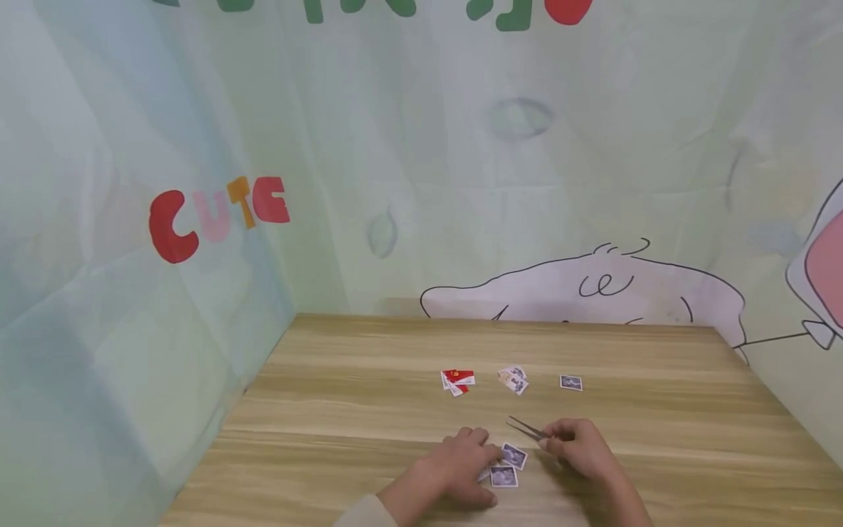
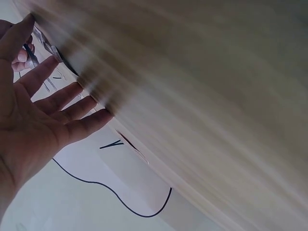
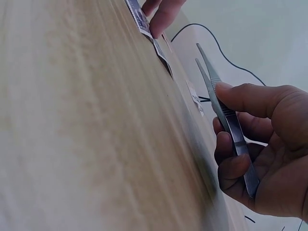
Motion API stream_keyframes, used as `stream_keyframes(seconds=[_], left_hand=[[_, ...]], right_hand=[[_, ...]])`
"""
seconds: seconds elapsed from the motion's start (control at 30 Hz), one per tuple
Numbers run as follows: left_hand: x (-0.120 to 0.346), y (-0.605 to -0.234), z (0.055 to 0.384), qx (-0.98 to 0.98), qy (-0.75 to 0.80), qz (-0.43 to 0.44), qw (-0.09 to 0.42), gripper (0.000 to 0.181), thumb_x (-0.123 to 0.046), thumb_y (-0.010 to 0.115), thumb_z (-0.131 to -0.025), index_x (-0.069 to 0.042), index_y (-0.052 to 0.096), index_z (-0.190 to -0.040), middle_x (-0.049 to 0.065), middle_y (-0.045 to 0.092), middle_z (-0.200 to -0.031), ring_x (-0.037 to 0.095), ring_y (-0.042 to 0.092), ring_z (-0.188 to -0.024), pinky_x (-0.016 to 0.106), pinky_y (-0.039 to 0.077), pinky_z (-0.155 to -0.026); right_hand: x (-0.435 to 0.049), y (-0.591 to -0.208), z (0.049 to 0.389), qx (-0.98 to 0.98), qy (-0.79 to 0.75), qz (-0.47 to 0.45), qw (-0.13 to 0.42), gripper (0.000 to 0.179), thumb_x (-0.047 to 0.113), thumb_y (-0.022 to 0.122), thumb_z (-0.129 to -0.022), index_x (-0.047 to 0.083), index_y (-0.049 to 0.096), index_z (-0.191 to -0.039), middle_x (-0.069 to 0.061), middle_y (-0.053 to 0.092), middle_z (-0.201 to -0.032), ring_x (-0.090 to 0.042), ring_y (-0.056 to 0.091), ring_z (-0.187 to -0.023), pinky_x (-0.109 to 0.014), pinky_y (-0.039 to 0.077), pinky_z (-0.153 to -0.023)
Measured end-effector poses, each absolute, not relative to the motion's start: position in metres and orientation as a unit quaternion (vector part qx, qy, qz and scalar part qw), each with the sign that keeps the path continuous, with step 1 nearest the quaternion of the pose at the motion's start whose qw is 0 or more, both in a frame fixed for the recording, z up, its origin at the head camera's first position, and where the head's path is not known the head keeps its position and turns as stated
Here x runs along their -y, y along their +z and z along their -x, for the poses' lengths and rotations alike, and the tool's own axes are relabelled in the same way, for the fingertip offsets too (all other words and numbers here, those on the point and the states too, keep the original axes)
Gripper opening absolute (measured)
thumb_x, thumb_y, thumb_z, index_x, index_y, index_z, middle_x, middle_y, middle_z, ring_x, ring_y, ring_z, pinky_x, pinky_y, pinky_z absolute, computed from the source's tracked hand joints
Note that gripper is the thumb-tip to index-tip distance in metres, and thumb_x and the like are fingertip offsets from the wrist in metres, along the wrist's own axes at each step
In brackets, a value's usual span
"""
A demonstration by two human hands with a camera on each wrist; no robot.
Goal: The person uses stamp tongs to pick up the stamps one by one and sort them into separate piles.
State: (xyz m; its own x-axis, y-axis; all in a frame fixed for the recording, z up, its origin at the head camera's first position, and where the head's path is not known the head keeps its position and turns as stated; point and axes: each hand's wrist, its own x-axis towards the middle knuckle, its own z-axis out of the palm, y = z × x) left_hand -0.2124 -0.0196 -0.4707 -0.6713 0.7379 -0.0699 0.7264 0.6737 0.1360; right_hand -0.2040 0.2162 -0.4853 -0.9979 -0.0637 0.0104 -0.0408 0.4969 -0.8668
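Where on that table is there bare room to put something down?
The table is bare left of the red cards and right of the lone grey card. It's crowded between the left hand and the right hand, which holds tweezers: small grey pictures lie there.

Pale card (image 1: 484,474), near: mostly hidden beneath the left hand (image 1: 463,466). Red cards (image 1: 464,378), far left: partly covering one another, print too small to read. Green lettering (image 1: 514,17), far: cut off above. Balloon drawing (image 1: 828,267), right: cut off.
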Motion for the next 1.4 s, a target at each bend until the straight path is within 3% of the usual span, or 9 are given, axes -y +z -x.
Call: stream_keyframes(seconds=[0.73,1.4], left_hand=[[0.02,-0.469,0.214,-0.914,0.05,-0.399,0.061,0.064,-0.047,0.077,-0.066,-0.026,0.059,-0.124,-0.004,0.05,-0.108,0.011,0.044,-0.091,0.03,0.044,-0.073],[0.02,-0.471,0.214,-0.913,0.051,-0.401,0.064,0.064,-0.047,0.076,-0.066,-0.025,0.059,-0.124,-0.005,0.049,-0.105,0.009,0.043,-0.088,0.027,0.044,-0.07]], right_hand=[[-0.227,-0.483,0.192,-0.855,-0.514,0.063,0.042,0.02,0.006,0.071,-0.075,-0.006,0.065,-0.09,-0.004,0.057,-0.072,-0.018,0.052,-0.062,-0.027,0.046,-0.054],[-0.254,-0.489,0.182,-0.857,-0.498,0.103,0.086,0.022,0.01,0.071,-0.077,-0.005,0.066,-0.092,-0.005,0.061,-0.081,-0.017,0.053,-0.071,-0.026,0.045,-0.061]])
